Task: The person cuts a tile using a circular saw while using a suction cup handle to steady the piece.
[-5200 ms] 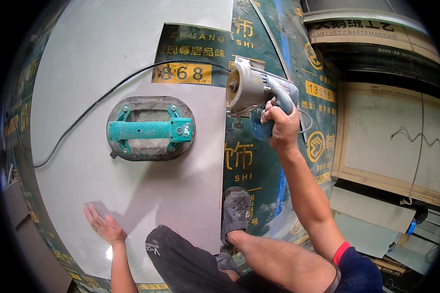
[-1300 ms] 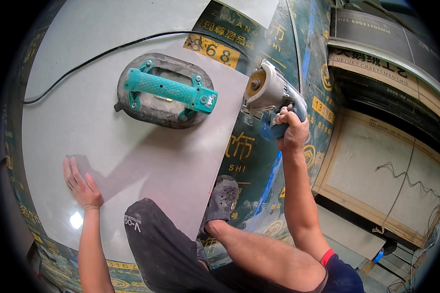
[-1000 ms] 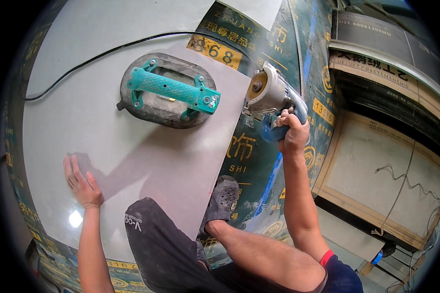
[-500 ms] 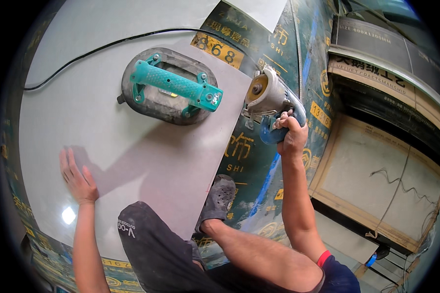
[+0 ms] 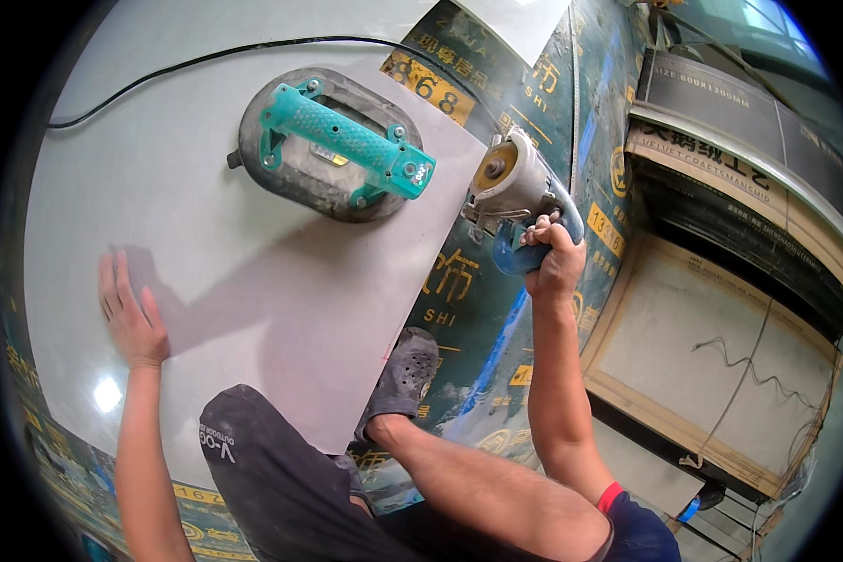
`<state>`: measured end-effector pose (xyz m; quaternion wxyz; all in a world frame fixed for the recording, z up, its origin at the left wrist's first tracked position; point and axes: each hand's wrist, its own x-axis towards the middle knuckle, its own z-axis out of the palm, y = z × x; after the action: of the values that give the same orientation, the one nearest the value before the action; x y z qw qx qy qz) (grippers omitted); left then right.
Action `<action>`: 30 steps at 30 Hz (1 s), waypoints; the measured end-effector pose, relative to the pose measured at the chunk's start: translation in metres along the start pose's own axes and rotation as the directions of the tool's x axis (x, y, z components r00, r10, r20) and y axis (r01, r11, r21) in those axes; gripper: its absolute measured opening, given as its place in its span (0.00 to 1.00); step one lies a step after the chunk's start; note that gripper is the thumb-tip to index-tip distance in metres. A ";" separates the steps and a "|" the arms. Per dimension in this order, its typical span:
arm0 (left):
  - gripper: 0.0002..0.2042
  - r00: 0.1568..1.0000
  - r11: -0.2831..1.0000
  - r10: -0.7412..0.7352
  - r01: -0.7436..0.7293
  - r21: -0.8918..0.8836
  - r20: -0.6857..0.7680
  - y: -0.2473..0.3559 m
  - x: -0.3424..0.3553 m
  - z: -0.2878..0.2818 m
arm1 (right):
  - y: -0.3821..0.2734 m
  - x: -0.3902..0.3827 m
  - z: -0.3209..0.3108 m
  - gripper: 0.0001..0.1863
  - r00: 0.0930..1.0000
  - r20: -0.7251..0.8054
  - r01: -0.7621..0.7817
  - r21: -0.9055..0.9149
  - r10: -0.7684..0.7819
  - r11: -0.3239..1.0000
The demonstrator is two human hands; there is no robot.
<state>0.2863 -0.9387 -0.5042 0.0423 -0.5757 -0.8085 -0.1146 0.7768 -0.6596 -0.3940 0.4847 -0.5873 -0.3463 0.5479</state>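
My right hand (image 5: pixel 554 258) is wrapped round the blue handle of a handheld tile saw (image 5: pixel 526 178). The saw's round, gold-coloured blade (image 5: pixel 498 167) faces the right edge of a large pale tile (image 5: pixel 225 225), close to its far right corner. Whether the blade touches the tile, I cannot tell. On the left part of the tile, my left hand (image 5: pixel 133 323) lies flat with its fingers stretched out, holding nothing. A suction lifter (image 5: pixel 342 150) with a teal handle and dark oval pad sits on the tile between my hands.
A black cord (image 5: pixel 253 45) runs across the tile's far part. Green printed sheeting (image 5: pixel 482 347) covers the floor. My shoe (image 5: pixel 407 370) stands beside the tile's right edge. Cardboard boxes (image 5: pixel 712 347) are stacked at the right. Another pale sheet (image 5: pixel 525 23) lies at the far edge.
The whole view has shifted and turned slightly. My right hand keeps its grip on the saw at the tile's edge, and my left hand still lies flat on the tile.
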 end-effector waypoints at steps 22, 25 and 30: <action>0.28 1.000 1.000 -0.017 0.017 0.003 -0.019 -0.002 -0.001 0.003 | 0.000 -0.010 -0.001 0.10 0.999 0.002 -0.033 -0.012 0.033 0.999; 0.28 1.000 1.000 -0.018 0.019 0.008 -0.020 -0.002 -0.001 0.002 | 0.000 -0.012 -0.001 0.10 0.999 0.002 -0.039 -0.001 0.039 0.999; 0.28 1.000 0.999 -0.026 0.026 0.020 -0.013 -0.004 -0.002 0.004 | -0.001 -0.015 0.000 0.11 0.999 0.005 -0.048 0.011 0.048 0.999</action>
<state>0.2830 -0.9409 -0.5086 0.0520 -0.5638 -0.8168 -0.1107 0.7749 -0.6732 -0.3887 0.4741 -0.5912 -0.3302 0.5628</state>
